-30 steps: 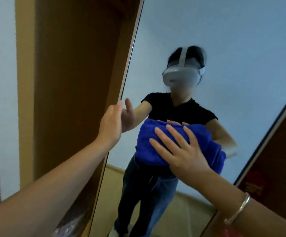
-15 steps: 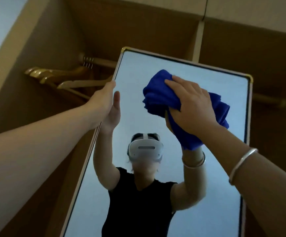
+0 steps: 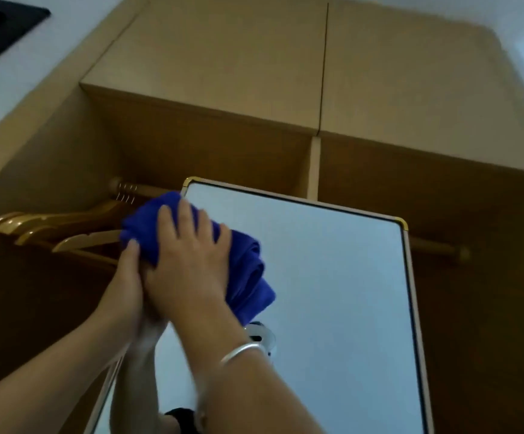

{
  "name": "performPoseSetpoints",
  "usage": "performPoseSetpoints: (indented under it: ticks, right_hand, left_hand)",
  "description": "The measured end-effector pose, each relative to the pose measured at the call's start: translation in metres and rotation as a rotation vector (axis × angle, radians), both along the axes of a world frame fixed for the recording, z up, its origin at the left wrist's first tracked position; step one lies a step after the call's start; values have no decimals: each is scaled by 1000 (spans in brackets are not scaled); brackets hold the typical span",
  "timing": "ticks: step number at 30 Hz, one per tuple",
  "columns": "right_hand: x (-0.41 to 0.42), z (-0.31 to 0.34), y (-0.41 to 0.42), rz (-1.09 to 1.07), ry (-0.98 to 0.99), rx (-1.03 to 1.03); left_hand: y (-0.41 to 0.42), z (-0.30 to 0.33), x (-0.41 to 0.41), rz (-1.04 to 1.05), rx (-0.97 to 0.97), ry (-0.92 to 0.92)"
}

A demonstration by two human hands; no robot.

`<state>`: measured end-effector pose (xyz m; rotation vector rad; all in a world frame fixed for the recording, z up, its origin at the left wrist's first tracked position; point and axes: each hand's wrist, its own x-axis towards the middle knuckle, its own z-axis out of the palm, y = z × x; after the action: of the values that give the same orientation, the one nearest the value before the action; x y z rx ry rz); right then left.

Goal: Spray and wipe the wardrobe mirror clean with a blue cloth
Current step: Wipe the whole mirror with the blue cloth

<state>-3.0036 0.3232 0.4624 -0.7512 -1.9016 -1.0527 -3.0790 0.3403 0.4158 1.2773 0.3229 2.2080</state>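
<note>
Hangers: wooden hangers (image 3: 54,228) hang on the rail (image 3: 135,187) inside the wardrobe (image 3: 223,73), off to the left of the mirror's top left corner. They sit close to the cloth, so wide swipes to the left could bump them.

Left hand: the left hand (image 3: 126,288) holds the left edge of the mirror, just under the cloth. Its fingers look curled round the edge, with the thumb up against the cloth. I think it keeps the mirror from swinging. It is best to hold on tight while the other hand rubs.

Blue cloth: the blue cloth (image 3: 248,264) is bunched up at the top left corner of the mirror. Part of it hangs over the left edge.

Right hand: the right hand (image 3: 188,258) lies on top of the cloth with its fingers (image 3: 205,225) spread wide and flat. It pushes the cloth on the glass. A flat hand is good, because it rubs a big patch at once.

Mirror: the wardrobe mirror (image 3: 332,292) has a thin gold frame. Its right side looks bare of the cloth so far.

How to do it well: start in this corner, slide along the top edge to the right corner, then go down row by row. Push softly and evenly. Get right into the corners. No spray bottle shows here.
</note>
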Motion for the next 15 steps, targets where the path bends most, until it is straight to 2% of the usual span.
performPoseSetpoints:
  ticks: [1,4,7,10,12,13,14,15]
  right_hand:
    - [-8,-8,1,6,-44,-22]
    - [-4,-6,6,27,-67,-22]
    - [22,5,9,1,-78,40]
    - [52,13,9,-36,-17,47]
    - [72,21,7,-77,33,45]
    - [82,25,7,-95,66,52]
    - [93,29,7,-108,107,63]
    - [104,31,7,-120,153,75]
  left_hand:
    - [3,1,1,6,45,44]
    - [3,1,0,-49,130,-39]
    - [1,5,11,-99,116,3]
    - [18,7,2,231,168,63]
    - [24,8,4,394,299,232]
    - [29,7,3,295,467,279]
    - [36,2,4,339,686,232]
    - [35,-3,-5,215,737,54]
